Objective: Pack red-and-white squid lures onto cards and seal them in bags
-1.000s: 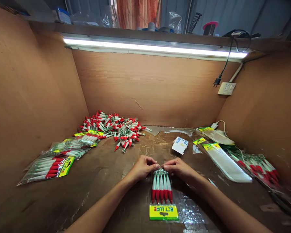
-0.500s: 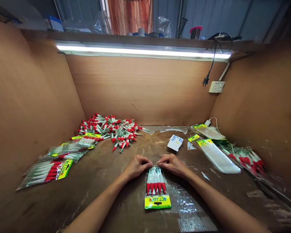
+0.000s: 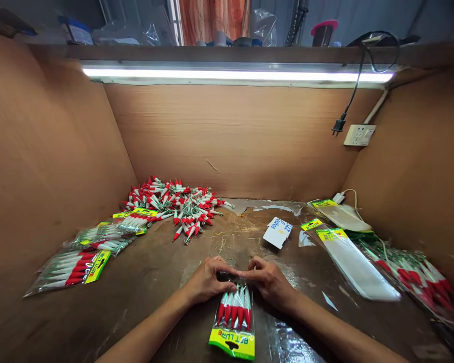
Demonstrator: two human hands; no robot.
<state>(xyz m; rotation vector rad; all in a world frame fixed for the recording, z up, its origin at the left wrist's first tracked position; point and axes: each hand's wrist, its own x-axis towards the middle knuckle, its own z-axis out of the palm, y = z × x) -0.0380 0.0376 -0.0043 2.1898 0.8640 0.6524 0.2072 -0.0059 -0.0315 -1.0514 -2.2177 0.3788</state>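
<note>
A clear packet of red-and-white lures point(image 3: 234, 315) with a yellow-green header card lies on the worn table point(image 3: 155, 272) right in front of me. My left hand point(image 3: 206, 280) and my right hand point(image 3: 268, 280) both pinch the packet's far end, fingertips nearly meeting over it. The lures inside lie side by side, red tips toward the card.
A heap of loose red-and-white lures point(image 3: 174, 201) lies at the back left. Filled packets point(image 3: 71, 267) are spread along the left wall. Empty bags point(image 3: 353, 262) and more packets sit at the right, beside a white card point(image 3: 277, 232). Cardboard walls enclose three sides.
The packet and both hands have come nearer to me and lower in view. The packet now lies slightly tilted, and the fingers have closed tighter over its far end.
</note>
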